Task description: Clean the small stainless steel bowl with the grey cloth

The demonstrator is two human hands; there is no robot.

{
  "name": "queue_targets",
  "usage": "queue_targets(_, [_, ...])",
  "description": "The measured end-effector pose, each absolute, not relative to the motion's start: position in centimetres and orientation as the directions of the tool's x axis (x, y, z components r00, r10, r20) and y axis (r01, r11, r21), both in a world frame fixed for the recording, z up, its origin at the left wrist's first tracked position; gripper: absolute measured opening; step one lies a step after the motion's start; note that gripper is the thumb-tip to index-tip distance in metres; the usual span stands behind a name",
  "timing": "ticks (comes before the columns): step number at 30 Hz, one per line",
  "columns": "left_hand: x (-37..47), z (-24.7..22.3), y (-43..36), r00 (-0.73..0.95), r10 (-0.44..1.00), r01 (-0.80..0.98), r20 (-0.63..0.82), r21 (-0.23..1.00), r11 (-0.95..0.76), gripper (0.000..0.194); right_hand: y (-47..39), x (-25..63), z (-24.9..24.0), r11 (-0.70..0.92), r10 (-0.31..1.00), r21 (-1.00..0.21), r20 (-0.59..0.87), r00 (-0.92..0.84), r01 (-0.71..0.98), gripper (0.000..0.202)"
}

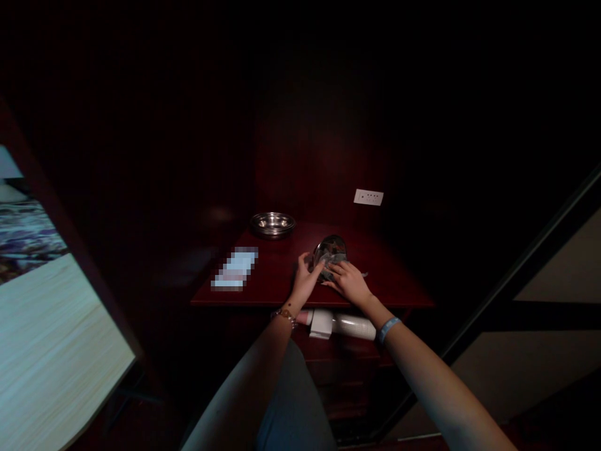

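Note:
A shiny rounded metal object (332, 243), perhaps a bowl, rests on the dark red shelf (263, 294) with a crumpled grey cloth or film (334, 255) against it. My left hand (306, 279) is at its left side, fingers curved round the edge and thumb on the grey material. From the right, my right hand (348, 280) presses on the same material with its fingers close together. The underside of the metal object and part of the grey material are hidden by my hands.
Stacked metal bowls (273, 224) stand at the shelf's back left. A blurred pale sheet (235, 269) lies front left. A white roll or bottle (352, 326) is below the front edge. A socket (369, 197) is on the back wall; a light wooden table (61, 351) is far left.

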State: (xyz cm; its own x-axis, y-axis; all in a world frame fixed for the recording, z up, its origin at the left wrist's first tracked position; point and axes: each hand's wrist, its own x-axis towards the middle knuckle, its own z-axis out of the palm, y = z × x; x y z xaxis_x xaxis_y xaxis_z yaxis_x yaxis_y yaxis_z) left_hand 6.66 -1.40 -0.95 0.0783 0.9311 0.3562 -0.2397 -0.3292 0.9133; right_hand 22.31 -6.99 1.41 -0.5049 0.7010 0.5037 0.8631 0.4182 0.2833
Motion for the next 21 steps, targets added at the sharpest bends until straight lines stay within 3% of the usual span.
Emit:
queue_targets(6, [6.8,-0.3,-1.8,0.308,0.875,-0.357,0.373,0.898,-0.257,0.042,-7.4,22.3,1.6,0.428,0.681,0.218,0.56,-0.472,0.877,0.038])
queue_targets(15, [5.8,0.5,-2.4,0.323,0.914,-0.34,0.245,0.931,-0.13,0.052,-7.2,22.2,1.7,0.498,0.688,0.142,0.536,-0.49,0.855,0.038])
queue_targets(21, [6.0,0.3,-2.1,0.295,0.925,-0.38,0.239,0.918,-0.115,0.054,-7.1,22.2,1.7,0.414,0.721,0.191,0.528,-0.448,0.89,0.034])
